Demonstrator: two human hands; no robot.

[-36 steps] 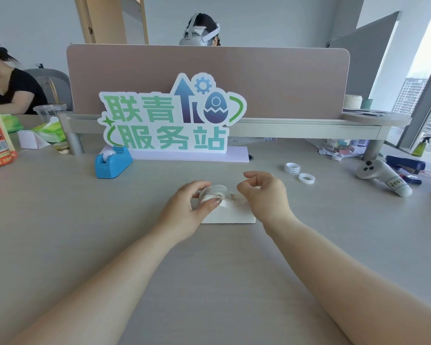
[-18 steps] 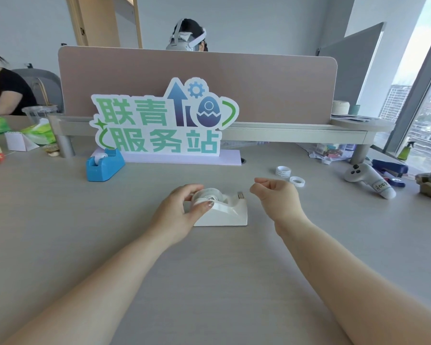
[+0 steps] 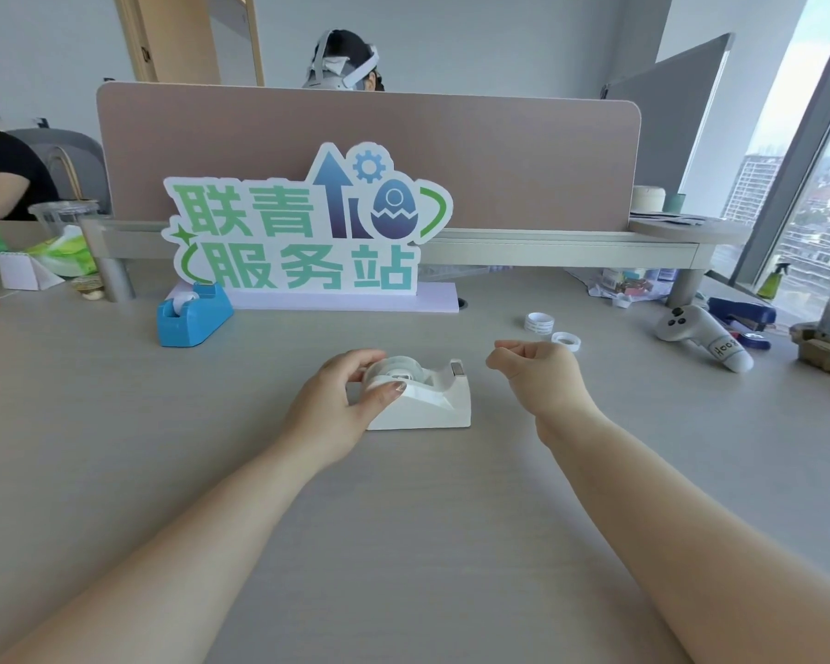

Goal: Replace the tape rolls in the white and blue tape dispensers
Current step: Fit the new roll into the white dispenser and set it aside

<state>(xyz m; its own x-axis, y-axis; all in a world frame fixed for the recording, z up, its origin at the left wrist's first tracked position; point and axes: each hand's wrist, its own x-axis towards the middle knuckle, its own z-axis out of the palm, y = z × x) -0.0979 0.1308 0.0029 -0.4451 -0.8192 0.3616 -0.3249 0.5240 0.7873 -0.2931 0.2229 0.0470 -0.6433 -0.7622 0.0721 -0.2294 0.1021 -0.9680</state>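
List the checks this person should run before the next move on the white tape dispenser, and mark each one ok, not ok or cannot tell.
1. Grip: the left hand holds the tape roll seated in the white tape dispenser: ok.
2. The dispenser stands flat on the table: ok.
3. The right hand is free of tape: cannot tell; its fingers are curled, and clear tape would not show.
4. A fresh roll is ready: cannot tell; the small white rolls beyond the right hand may be spares or empty cores.
5. The blue tape dispenser stands apart from both hands, at the far left: ok.
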